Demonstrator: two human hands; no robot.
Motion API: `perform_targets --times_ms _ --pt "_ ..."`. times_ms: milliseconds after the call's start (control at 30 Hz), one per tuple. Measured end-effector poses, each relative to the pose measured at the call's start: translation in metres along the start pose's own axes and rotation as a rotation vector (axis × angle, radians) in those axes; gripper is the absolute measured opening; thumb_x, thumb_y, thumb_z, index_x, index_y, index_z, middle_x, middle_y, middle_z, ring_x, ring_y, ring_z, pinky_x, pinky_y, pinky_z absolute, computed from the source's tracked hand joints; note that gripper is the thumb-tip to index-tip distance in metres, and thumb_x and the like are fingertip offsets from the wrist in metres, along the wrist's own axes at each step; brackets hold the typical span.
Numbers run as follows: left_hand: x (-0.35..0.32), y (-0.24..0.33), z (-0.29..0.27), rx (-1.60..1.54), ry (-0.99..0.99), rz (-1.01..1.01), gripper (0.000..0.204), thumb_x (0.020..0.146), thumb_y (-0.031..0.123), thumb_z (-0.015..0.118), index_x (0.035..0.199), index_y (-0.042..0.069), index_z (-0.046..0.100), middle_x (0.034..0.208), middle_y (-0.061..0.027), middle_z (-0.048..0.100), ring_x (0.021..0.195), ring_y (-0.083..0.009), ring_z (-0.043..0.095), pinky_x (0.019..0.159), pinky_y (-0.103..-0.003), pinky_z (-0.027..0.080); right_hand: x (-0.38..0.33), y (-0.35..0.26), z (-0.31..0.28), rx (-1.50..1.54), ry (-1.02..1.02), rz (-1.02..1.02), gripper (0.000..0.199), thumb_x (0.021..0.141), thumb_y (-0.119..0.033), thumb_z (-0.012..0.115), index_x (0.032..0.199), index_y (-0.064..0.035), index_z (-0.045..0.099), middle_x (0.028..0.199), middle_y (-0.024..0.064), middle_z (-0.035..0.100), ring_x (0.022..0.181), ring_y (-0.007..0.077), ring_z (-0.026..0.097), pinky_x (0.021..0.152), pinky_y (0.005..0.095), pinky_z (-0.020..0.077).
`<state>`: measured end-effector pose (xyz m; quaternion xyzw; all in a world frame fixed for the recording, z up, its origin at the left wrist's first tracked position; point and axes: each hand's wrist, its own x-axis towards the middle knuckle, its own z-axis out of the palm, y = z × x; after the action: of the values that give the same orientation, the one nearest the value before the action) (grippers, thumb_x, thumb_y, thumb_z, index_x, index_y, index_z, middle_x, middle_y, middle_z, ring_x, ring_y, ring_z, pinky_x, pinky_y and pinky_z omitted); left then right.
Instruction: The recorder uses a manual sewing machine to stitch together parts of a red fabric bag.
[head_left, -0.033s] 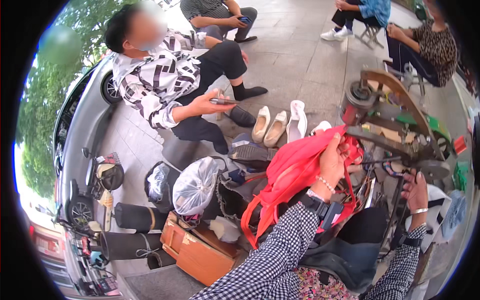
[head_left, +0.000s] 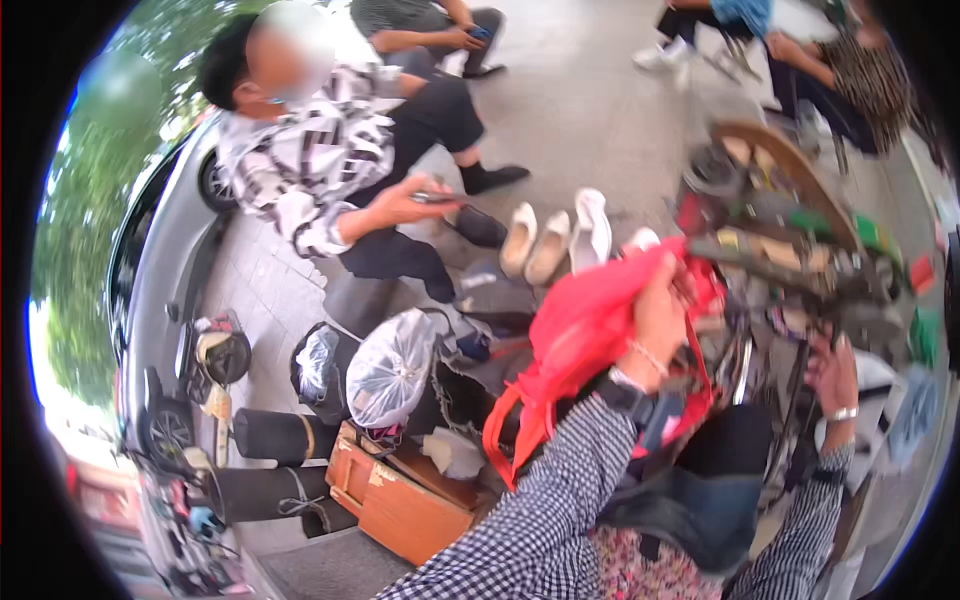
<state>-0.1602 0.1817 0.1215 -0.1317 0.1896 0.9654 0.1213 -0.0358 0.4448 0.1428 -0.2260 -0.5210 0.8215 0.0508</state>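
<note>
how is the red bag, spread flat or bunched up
Bunched up: the red bag shows creased folds beside the left hand gripping it.

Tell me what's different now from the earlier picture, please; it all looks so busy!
Very little: the view has shifted slightly and blurred, so the pale shoes and the machine appear a little higher. Nothing has visibly been picked up or let go. The left hand still grips the red bag, and the right hand stays near the machine.
</note>
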Motion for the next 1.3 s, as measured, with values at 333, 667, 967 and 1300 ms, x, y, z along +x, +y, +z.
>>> perform_targets --times_ms 333,667,967,1300 --pt "0.007 0.014 0.002 0.217 0.007 -0.081 0.017 0.076 0.019 0.053 0.071 0.002 0.054 0.068 -0.0069 0.054 0.065 -0.0184 0.049 0.062 -0.031 0.039 -0.02 0.153 -0.163 -0.421 0.301 0.496 0.026 0.073 -0.02 0.054 0.093 -0.0046 0.049 0.076 0.0072 0.055 0.058 0.0176 0.055 0.049 0.0289 0.0474" --pt "-0.004 0.011 0.02 0.261 0.082 0.019 0.013 0.074 0.013 0.057 0.079 0.003 0.05 0.073 -0.006 0.049 0.066 -0.0173 0.043 0.062 -0.03 0.033 0.012 0.272 -0.151 -1.152 -0.106 0.153 0.035 0.065 -0.018 0.057 0.098 -0.0068 0.054 0.085 0.0172 0.056 0.085 0.0315 0.053 0.075 0.0336 0.0422" --pt "-0.003 0.008 0.023 0.31 0.08 -0.001 0.013 0.076 0.013 0.055 0.08 0.003 0.049 0.073 -0.0049 0.047 0.065 -0.0151 0.041 0.062 -0.029 0.033 0.074 0.284 -0.108 -1.252 -0.139 0.275 0.041 0.062 -0.015 0.059 0.102 -0.0128 0.054 0.105 0.019 0.044 0.092 0.0339 0.048 0.078 0.0366 0.0406" --pt "-0.005 0.01 0.02 0.254 0.063 -0.003 0.013 0.076 0.014 0.055 0.079 0.004 0.049 0.074 -0.0053 0.048 0.066 -0.0164 0.043 0.062 -0.031 0.034 0.029 0.275 -0.124 -1.012 0.202 0.213 0.015 0.058 -0.011 0.058 0.071 -0.0036 0.054 0.072 0.0156 0.056 0.068 0.0291 0.055 0.062 0.0337 0.0436"
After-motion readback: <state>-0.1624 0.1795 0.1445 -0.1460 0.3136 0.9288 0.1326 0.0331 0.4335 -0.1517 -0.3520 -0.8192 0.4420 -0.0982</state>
